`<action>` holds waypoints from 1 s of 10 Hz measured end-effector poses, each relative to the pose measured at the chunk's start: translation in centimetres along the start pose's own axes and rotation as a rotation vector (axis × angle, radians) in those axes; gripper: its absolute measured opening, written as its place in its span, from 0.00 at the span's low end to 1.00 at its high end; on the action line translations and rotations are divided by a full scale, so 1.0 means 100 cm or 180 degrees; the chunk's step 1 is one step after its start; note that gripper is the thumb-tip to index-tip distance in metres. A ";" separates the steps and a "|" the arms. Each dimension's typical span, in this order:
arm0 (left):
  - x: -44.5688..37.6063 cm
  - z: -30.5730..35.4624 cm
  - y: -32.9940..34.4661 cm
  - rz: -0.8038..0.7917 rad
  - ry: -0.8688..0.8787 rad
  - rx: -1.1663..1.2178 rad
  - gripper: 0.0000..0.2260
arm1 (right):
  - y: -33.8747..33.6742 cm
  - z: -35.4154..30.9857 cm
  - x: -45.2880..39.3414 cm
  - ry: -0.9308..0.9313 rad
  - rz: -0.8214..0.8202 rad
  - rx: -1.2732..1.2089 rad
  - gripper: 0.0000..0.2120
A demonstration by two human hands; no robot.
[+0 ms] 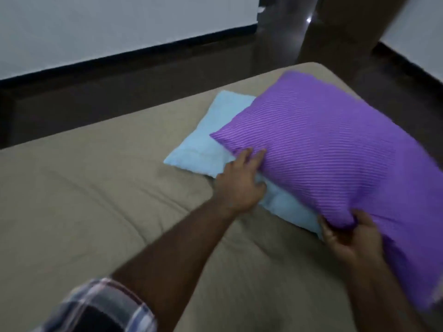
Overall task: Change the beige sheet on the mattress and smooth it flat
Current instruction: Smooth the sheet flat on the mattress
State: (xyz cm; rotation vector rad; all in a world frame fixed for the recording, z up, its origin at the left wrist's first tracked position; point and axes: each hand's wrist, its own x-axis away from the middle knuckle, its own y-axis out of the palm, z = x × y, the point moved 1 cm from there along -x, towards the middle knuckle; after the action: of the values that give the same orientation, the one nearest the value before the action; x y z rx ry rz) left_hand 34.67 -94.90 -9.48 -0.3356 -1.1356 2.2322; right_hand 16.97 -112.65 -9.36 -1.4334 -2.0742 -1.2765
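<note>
Two hands are on a purple pillow [335, 149]. The left hand [239, 183] reaches out with its fingers [254, 156] laid over the pillow's near-left edge and its thumb tucked below, seemingly pinching that edge, though motion blur softens the contact. The right hand [350, 238] is closed on the pillow's lower corner, bunching the ribbed fabric in its grip. A plaid sleeve [100, 305] is rolled up above the left forearm. Held between the hands, the purple pillow is tilted, its far end higher and blurred. Directly under it, touching the left hand's knuckles, lies a light blue pillow [206, 144], flat and partly covered. Beneath both hands and both pillows spreads the beige sheet [96, 192], covering the mattress [311, 68] with soft creases running to the left of the left forearm. Beyond the hands, past the mattress edge, are dark floor [119, 85] and a white wall [96, 27].
</note>
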 end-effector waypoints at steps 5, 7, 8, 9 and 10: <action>0.167 -0.054 0.049 0.0687 -0.1572 0.0723 0.31 | -0.076 0.152 0.067 0.0307 -0.0867 0.2930 0.37; 0.362 -0.174 -0.008 0.0852 -0.3200 0.0296 0.37 | -0.075 0.284 0.131 0.0355 -0.1995 0.4444 0.15; 0.443 -0.221 -0.042 0.1168 -0.3817 0.0412 0.31 | -0.059 0.353 0.181 0.0332 -0.2608 0.4889 0.18; 0.520 -0.269 -0.066 0.1667 -0.4192 0.0631 0.28 | -0.054 0.425 0.234 0.0130 -0.3081 0.5068 0.18; 0.601 -0.309 -0.088 0.1952 -0.4286 0.0676 0.27 | -0.056 0.497 0.291 -0.0141 -0.3466 0.5352 0.20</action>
State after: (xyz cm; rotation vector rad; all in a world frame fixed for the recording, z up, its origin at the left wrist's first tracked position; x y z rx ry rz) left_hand 5.64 -33.86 -18.27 1.2661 -1.4579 3.1255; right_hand 9.95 -56.20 -19.94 0.4556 -2.5932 0.5790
